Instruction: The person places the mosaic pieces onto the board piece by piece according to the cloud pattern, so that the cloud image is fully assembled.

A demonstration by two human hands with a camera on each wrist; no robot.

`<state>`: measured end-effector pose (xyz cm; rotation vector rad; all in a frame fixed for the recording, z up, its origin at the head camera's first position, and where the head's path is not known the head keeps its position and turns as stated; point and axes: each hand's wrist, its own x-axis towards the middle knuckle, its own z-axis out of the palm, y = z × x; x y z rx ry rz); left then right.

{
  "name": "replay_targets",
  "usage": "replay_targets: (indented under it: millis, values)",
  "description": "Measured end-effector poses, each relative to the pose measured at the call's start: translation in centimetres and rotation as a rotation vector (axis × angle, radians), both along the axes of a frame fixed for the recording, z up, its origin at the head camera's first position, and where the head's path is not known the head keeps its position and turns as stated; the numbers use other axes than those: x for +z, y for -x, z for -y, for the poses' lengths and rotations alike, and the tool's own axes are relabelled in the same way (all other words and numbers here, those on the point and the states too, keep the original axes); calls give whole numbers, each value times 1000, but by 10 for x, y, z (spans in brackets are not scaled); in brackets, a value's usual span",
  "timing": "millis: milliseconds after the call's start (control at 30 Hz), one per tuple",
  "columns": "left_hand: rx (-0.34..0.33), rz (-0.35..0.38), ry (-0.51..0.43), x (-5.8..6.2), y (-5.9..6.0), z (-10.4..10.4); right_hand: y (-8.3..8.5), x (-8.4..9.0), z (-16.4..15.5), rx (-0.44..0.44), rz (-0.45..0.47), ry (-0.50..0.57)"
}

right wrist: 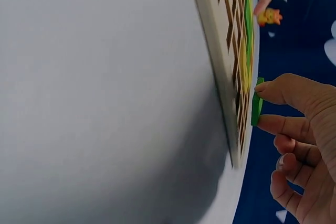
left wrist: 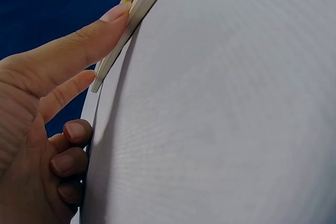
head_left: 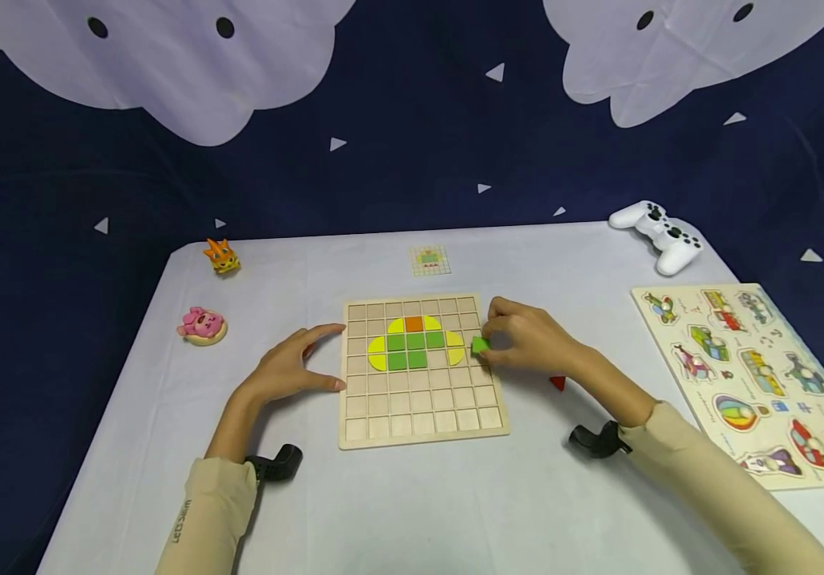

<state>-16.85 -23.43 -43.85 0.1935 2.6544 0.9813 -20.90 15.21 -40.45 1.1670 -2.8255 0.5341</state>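
Nearest the camera, two cream sleeves run up over the white-covered bench [head_left: 412, 511] to a light wooden grid board [head_left: 422, 427] of square cells. The step in hand looks like placing a tile: the right hand [head_left: 530, 339] has its grip closed on a small green square tile [head_left: 480, 345], pinched between thumb and forefinger, as the right wrist view shows [right wrist: 256, 107], with the tile on edge just above the board's surface. The tile sits at the board's 3 o'clock edge, just beside the yellow piece [head_left: 455, 349] that ends the pattern, and not yet down in a cell. The next move, by my judgement, calls for turning the tile flat, squaring it to an open cell next to the green squares [head_left: 406, 351], and pressing it in without nudging its neighbours. The left hand [head_left: 297, 367] lies at the board's 9 o'clock side, fingers straight and thumb spread, its fingertips [left wrist: 113, 14] touching the board's edge, holding nothing; it seems to steady the board. A small red piece [head_left: 558, 383] lies on the bench at 4 o'clock from the right hand. Farther out are a wooden vehicle peg puzzle [head_left: 757, 375] at 3 o'clock, a pink animal figure [head_left: 201, 325] at 9 o'clock, an orange figure [head_left: 221, 257] at 10 o'clock, a small pattern card [head_left: 429, 260] at 12 o'clock, and a white game controller [head_left: 659, 234] at 2 o'clock.
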Motion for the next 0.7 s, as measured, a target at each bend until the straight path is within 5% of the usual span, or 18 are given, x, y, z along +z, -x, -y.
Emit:
replay_targets:
  millis: [400, 700]
  values:
    - [14, -3, 4, -3, -3, 0, 1, -8, 47, 138, -22, -62]
    - [5, -10, 8, -2, -1, 0, -2, -12, 57, 142, -30, -44]
